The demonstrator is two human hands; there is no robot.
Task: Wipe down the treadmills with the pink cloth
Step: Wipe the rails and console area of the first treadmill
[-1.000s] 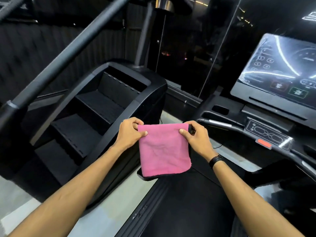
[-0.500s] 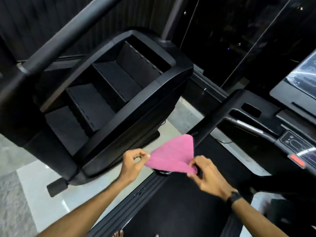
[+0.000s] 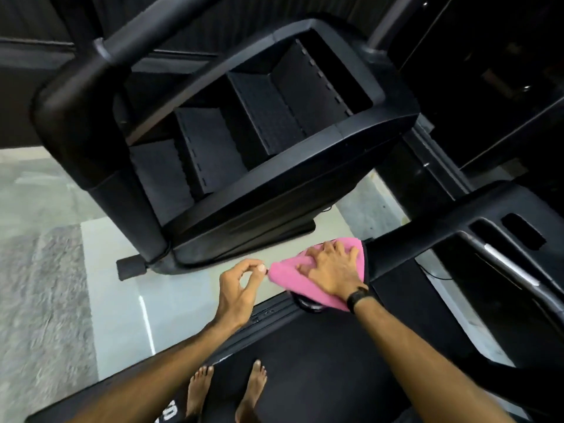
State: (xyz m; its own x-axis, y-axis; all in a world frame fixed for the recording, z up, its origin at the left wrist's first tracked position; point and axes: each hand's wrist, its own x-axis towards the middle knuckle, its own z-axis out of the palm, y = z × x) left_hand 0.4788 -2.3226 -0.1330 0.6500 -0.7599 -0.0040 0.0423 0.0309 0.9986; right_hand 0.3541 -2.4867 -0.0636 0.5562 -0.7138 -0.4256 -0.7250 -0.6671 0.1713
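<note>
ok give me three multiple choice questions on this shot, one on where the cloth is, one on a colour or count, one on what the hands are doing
1. Where is the cloth?
A. on the end of the treadmill handrail
B. on the floor
C. on the stair machine steps

2. How many bare feet show on the belt?
A. none
B. two
C. four

3. What is the right hand doing?
A. hanging idle
B. gripping the wristband
C. pressing flat on the cloth

Answers: 1 A, the cloth drapes over the rail's end. 2 B, two feet stand side by side. 3 C, its fingers are spread on the cloth, while the left hand pinches the cloth's corner.
</note>
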